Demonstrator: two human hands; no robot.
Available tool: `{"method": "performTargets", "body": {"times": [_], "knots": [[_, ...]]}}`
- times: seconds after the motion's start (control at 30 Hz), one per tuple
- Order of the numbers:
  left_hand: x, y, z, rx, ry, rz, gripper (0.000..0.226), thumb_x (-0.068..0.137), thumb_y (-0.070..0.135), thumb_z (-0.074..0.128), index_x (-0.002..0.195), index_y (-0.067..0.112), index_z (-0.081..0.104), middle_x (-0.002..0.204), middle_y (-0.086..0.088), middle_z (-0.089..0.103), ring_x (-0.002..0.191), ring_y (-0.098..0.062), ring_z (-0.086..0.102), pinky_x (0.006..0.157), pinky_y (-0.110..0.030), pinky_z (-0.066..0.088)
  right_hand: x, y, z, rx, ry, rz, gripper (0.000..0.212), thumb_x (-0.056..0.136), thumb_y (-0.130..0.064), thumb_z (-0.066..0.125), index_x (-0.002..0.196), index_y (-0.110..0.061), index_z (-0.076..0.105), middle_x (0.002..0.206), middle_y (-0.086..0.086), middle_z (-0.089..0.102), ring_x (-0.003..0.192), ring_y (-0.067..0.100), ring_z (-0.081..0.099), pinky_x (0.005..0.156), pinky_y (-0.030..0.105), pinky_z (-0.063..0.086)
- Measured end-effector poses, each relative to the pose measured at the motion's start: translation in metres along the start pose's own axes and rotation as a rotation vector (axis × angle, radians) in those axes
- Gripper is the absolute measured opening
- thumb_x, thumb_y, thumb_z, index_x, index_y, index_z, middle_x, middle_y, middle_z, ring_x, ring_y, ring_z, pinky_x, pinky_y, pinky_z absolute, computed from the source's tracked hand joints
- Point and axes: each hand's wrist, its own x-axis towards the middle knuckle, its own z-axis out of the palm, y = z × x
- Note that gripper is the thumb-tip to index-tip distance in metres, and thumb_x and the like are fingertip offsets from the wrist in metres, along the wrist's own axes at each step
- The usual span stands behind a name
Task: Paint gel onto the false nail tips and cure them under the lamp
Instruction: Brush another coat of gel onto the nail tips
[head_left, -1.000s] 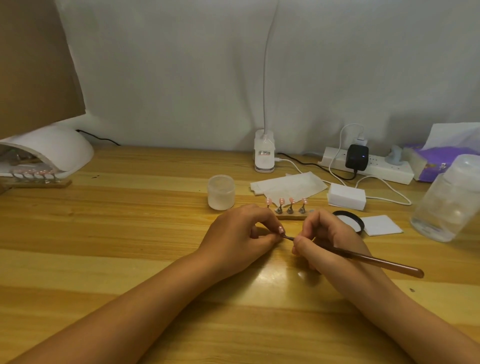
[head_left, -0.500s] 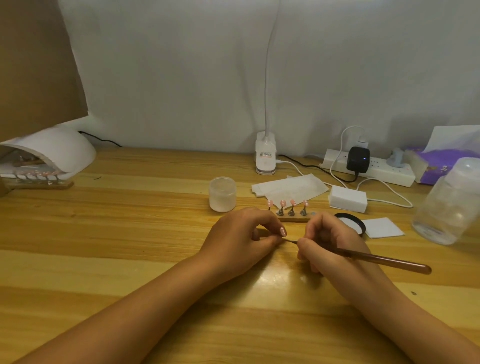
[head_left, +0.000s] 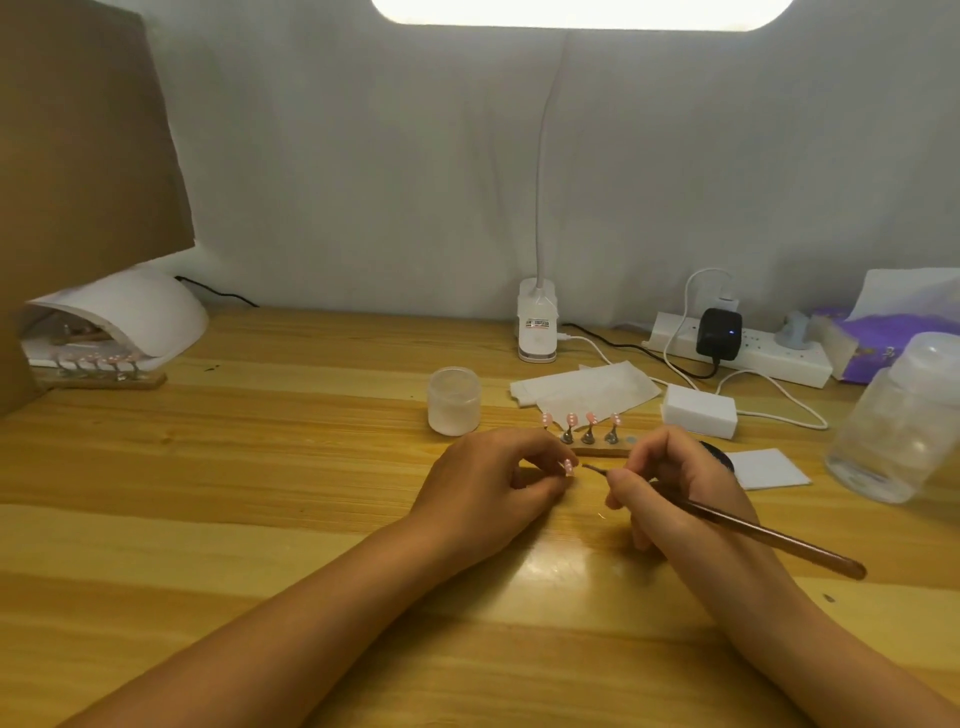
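Observation:
My left hand (head_left: 488, 483) pinches a small pink nail tip (head_left: 725, 466) on its stand at the desk's middle. My right hand (head_left: 675, 483) grips a thin brown brush (head_left: 769, 535); its fine point sits a short gap to the right of that tip. Just behind my hands a wooden holder (head_left: 597, 448) carries several pink nail tips on metal stands. At the far left stands the white curing lamp (head_left: 130, 312), with a second wooden holder (head_left: 98, 376) of tips at its mouth. A black round gel pot (head_left: 719, 452) is mostly hidden behind my right hand.
A frosted jar (head_left: 453, 400), white wipes (head_left: 587, 389), a white block (head_left: 698, 410) and a white pad (head_left: 766, 467) lie behind my hands. A clear bottle (head_left: 904, 421), a power strip (head_left: 748, 348) with cables, a purple tissue pack (head_left: 883, 338) and a clip lamp base (head_left: 536, 327) stand further back. A brown board (head_left: 78, 156) rises at left.
The brush point has drawn back a little to the right, away from the nail tip it was touching. My left hand keeps its pinch in the same place.

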Motion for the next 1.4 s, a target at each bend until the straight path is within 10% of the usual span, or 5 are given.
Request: {"method": "performTargets", "body": {"times": [0.6, 0.77, 0.9, 1.1, 1.4], "knots": [[-0.008, 0.013, -0.006, 0.194, 0.221, -0.081, 0.019, 0.089, 0.031, 0.068, 0.105, 0.035, 0.058, 0.094, 0.021, 0.071, 0.067, 0.004, 0.055, 0.066, -0.021, 0.046, -0.001, -0.001, -0.018, -0.373, 0.428, -0.324, 0.014, 0.098, -0.034, 0.043, 0.105, -0.028, 0.054, 0.073, -0.014, 0.064, 0.067, 0.009, 0.064, 0.06, 0.042, 0.056], [-0.009, 0.014, -0.008, 0.263, 0.478, 0.002, 0.025, 0.085, 0.026, 0.068, 0.106, 0.027, 0.054, 0.098, 0.016, 0.056, 0.077, -0.006, 0.053, 0.061, -0.019, 0.043, 0.001, 0.011, -0.035, -0.743, 0.338, -0.079, 0.049, 0.086, -0.037, 0.067, 0.126, -0.017, 0.046, 0.114, 0.003, 0.062, 0.107, 0.023, 0.056, 0.085, 0.039, 0.05], [-0.004, -0.007, -0.027, 0.295, 0.616, -0.168, 0.054, 0.082, 0.027, 0.073, 0.127, 0.017, 0.046, 0.122, -0.001, 0.05, 0.109, -0.017, 0.048, 0.088, -0.026, 0.041, 0.005, 0.014, -0.033, -0.869, 0.317, 0.061, 0.064, 0.081, -0.053, 0.066, 0.131, -0.023, 0.038, 0.13, -0.003, 0.055, 0.124, 0.021, 0.047, 0.102, 0.041, 0.033], [0.002, -0.033, -0.032, 0.12, 0.383, -0.449, 0.082, 0.081, 0.049, 0.073, 0.144, 0.019, 0.029, 0.146, -0.002, 0.046, 0.131, -0.022, 0.045, 0.094, -0.027, 0.034, 0.01, 0.019, -0.034, -0.886, 0.286, 0.142, 0.056, 0.081, -0.06, 0.06, 0.124, -0.031, 0.037, 0.125, -0.009, 0.057, 0.121, 0.014, 0.049, 0.105, 0.039, 0.024], [0.005, -0.029, -0.031, 0.184, 0.35, -0.411, 0.061, 0.075, 0.052, 0.076, 0.122, 0.027, 0.045, 0.12, 0.002, 0.051, 0.111, -0.018, 0.051, 0.09, -0.036, 0.048, 0.007, 0.017, -0.032, -0.735, 0.302, -0.011, 0.057, 0.082, -0.041, 0.071, 0.124, -0.021, 0.037, 0.123, 0.0, 0.058, 0.112, 0.02, 0.057, 0.107, 0.045, 0.032]]}}
